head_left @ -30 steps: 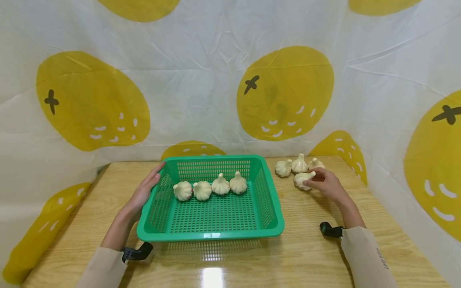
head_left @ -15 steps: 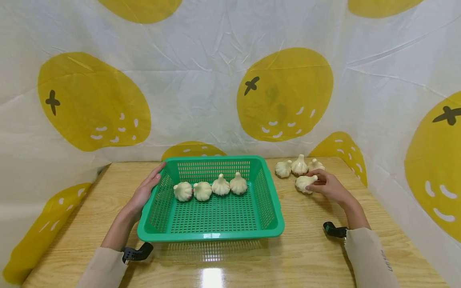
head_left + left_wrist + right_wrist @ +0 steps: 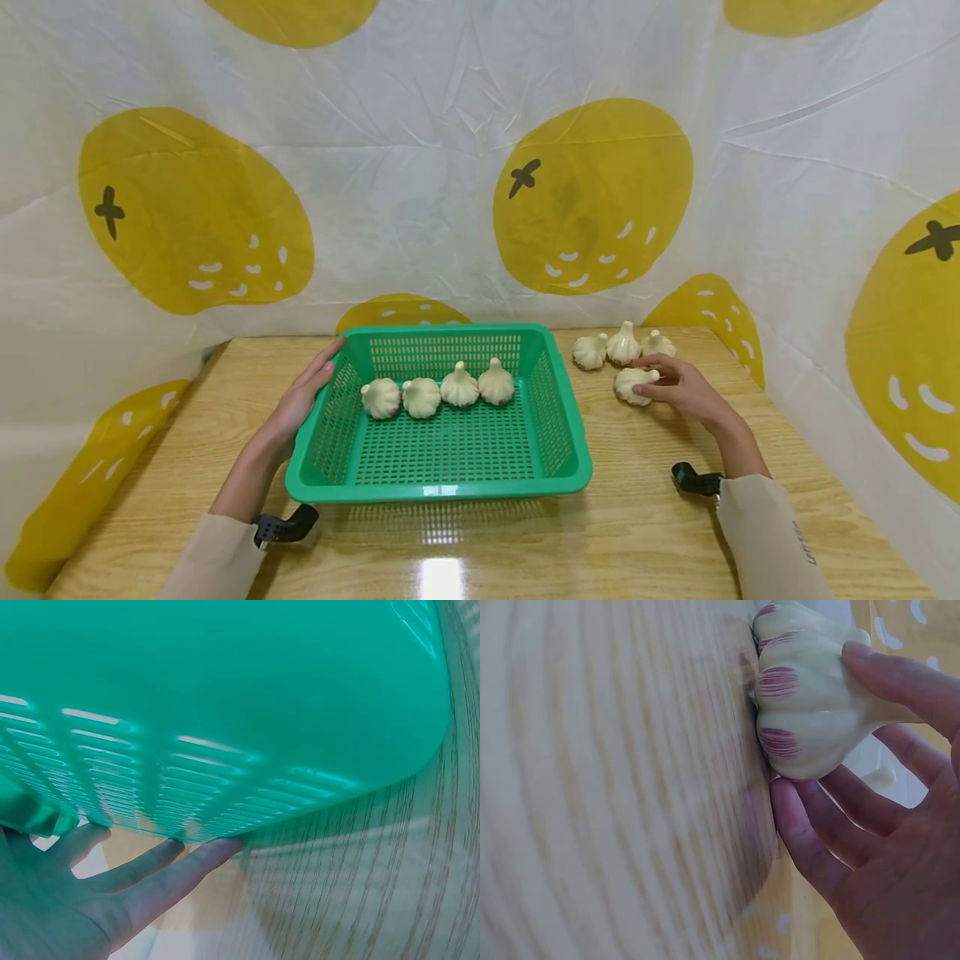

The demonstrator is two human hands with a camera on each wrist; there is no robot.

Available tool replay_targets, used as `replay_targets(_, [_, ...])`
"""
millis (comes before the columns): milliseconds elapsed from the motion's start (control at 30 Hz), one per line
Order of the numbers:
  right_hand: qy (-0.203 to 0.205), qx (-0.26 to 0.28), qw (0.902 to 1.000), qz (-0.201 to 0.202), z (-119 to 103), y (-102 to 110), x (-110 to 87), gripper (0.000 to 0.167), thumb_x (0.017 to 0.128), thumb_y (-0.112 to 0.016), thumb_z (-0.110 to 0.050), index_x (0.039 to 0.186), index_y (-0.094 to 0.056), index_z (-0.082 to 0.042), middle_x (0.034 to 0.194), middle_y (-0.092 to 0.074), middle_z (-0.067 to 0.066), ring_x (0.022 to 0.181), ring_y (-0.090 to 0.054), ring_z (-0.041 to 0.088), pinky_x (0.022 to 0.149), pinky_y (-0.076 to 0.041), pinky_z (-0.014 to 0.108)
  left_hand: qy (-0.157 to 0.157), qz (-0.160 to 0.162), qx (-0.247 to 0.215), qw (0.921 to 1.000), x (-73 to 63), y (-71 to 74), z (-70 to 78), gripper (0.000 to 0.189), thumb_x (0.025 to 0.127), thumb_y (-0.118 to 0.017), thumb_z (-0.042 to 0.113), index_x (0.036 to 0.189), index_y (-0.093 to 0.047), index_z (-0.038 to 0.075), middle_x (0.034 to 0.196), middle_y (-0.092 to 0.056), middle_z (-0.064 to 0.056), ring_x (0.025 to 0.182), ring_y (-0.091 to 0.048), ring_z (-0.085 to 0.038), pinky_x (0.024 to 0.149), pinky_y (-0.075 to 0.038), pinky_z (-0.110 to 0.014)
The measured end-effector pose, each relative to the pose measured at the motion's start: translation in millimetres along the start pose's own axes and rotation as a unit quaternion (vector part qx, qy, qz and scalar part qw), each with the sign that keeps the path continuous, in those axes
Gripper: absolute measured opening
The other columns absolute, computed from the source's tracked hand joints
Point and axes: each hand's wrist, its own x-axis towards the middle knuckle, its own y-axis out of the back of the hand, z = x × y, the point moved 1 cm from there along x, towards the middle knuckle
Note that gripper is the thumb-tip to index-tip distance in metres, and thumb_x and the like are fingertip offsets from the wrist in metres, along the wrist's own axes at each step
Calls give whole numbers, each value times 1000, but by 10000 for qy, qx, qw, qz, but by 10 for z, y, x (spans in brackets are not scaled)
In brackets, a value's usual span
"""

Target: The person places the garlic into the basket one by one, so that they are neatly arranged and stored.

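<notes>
My right hand (image 3: 678, 387) grips a garlic bulb (image 3: 632, 386), pale cream with its stem pointing right. Thumb and fingers close around it in the right wrist view, where purple streaks mark the bulb (image 3: 810, 705) and its base is right at the wooden surface. Along the left side of a green slotted plastic basket (image 3: 442, 492), my left hand (image 3: 300, 400) rests with its fingers stretched out. The left wrist view shows those fingers (image 3: 176, 881) straight against the basket's outer wall (image 3: 225, 697). Several garlic bulbs (image 3: 422, 397) sit in a row inside the basket.
Three more garlic bulbs (image 3: 622, 344) cluster at the back right of the wooden table (image 3: 622, 533), just behind the right hand. A white cloth (image 3: 405, 208) printed with yellow fruit hangs close behind the table and along its sides.
My right hand and its garlic bulb have shifted slightly right and toward me, and the bulb's stem has dipped lower. The left hand and basket stay in place.
</notes>
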Motion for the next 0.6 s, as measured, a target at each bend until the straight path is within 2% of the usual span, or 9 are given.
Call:
replay_targets(267, [51, -337, 9993, 148, -48, 20, -5, 51, 100, -70, -21, 144, -55, 1, 150, -50, 25, 103, -63, 5, 83, -57, 33, 10, 5, 22, 10000, -1, 6, 0, 62, 112, -25, 53, 168, -6, 32, 176, 0, -4, 161, -4, -36, 125, -12, -63])
replay_targets(400, [60, -251, 9995, 185, -62, 15, -7, 51, 101, -69, -21, 145, -55, 0, 150, -50, 22, 104, -63, 3, 84, -57, 33, 22, 9, 39, 10000, -6, 10, 1, 63, 112, -25, 53, 168, -6, 32, 176, 0, -4, 160, -5, -36, 125, -13, -61])
replay_targets(600, [111, 77, 9997, 220, -99, 12, -15, 52, 101, -69, -19, 146, -52, 2, 138, -58, 19, 98, -68, 3, 83, -61, 39, 35, 65, 45, 10000, -4, 7, -1, 62, 112, -26, 52, 168, -8, 33, 176, 0, -3, 161, -3, -35, 125, -11, -63])
